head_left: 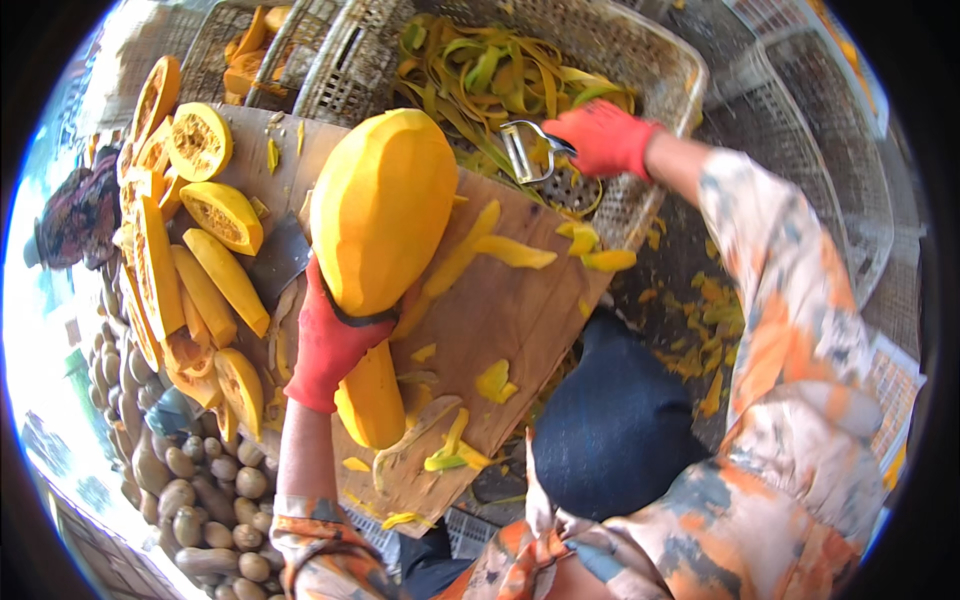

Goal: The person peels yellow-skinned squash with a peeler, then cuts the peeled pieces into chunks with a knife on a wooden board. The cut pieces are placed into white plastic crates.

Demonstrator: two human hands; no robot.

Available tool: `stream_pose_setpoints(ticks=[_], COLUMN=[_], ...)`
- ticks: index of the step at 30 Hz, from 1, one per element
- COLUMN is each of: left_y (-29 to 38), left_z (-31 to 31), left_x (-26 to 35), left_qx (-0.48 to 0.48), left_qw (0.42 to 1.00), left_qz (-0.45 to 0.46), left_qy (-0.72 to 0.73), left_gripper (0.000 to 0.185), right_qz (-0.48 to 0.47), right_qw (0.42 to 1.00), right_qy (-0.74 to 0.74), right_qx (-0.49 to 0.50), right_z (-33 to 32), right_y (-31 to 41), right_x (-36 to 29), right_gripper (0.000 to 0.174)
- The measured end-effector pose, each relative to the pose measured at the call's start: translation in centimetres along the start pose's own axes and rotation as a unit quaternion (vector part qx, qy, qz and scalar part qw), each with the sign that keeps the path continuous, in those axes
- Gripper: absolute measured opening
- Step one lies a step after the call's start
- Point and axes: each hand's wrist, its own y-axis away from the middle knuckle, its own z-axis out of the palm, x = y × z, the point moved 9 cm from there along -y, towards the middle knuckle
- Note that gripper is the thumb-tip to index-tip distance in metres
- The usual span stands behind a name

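My left hand (339, 337), in a red work glove with a dark palm, grips the lower end of a large peeled yellow-orange squash (384, 210). The squash is tilted up over a wooden board (517, 277). My right hand (602, 139), in a matching glove, holds a metal Y-shaped peeler (527, 152) by its dark handle, to the right of the squash and apart from it. Beneath the left wrist lies a peeled squash piece (373, 397). A broad metal blade (279, 257) rests left of the squash; its handle is hidden.
Cut squash pieces (206, 281) crowd the board's left side. Peel strips (491, 67) fill a plastic crate (679, 56) beyond the board; another crate (277, 56) holds orange chunks. Whole squashes (210, 495) are heaped at lower left. Peel scraps (701, 337) litter the floor. Another person (79, 210) is at far left.
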Motion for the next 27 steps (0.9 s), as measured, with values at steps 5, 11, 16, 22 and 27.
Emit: stream_pose_setpoints(ticks=[5, 11, 16, 22, 27], left_y=[0.6, 1.0, 0.8, 1.6, 2.0], left_z=[0.3, 0.4, 0.3, 0.8, 0.7], left_x=[0.1, 0.5, 0.5, 1.3, 2.0], left_qx=[0.036, 0.026, 0.034, 0.054, 0.085], left_qw=[0.996, 0.996, 0.997, 0.992, 0.982], left_qz=[-0.026, -0.019, -0.012, 0.013, 0.052], left_qy=[-0.083, -0.078, -0.066, -0.113, -0.159], left_gripper=[0.107, 0.11, 0.111, 0.111, 0.112], right_qz=[-0.113, -0.091, 0.039, -0.23, -0.075], right_qw=[0.945, 0.991, 0.996, 0.951, 0.979], right_qy=[-0.203, -0.06, -0.082, -0.162, 0.087], right_qx=[0.229, 0.077, -0.013, 0.128, -0.168], right_z=[-5.2, -2.6, -1.4, -6.5, 1.4], right_y=[-0.5, -2.2, -0.3, -2.2, 2.6], right_x=[-1.8, -2.4, 2.2, -5.3, -0.1], right_gripper=[0.027, 0.023, 0.028, 0.021, 0.031])
